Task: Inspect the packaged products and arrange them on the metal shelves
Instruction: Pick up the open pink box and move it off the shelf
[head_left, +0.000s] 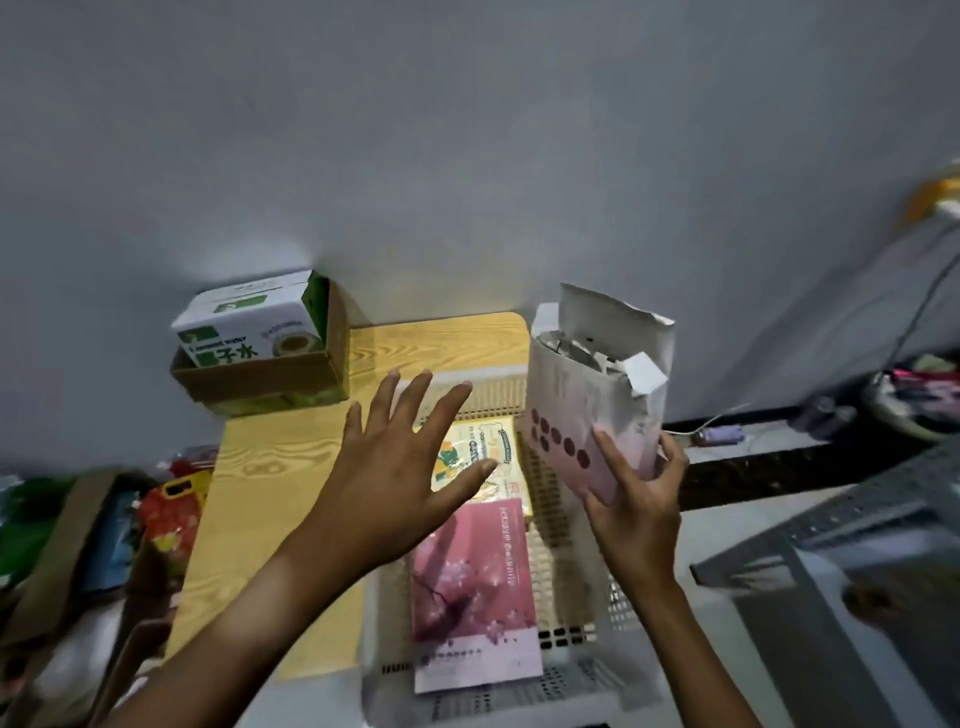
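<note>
My right hand (636, 512) grips the lower end of a white and pink box (587, 415) with dark red dots, its torn top open and held upright above the white perforated basket (571, 545). My left hand (400, 467) hovers spread open above the basket, holding nothing. In the basket lie a pink blossom-printed box (470, 582) and, beyond it, a yellow printed packet (493, 457) partly hidden by my left hand. A grey metal shelf (841, 571) stands at the lower right.
A green and white carton (249, 332) sits in a brown cardboard tray (260, 384) on the wooden table (265, 493) against the wall. Colourful packets (166, 509) and cardboard lie at the left. A dark counter (753, 467) with cables and clutter runs along the right.
</note>
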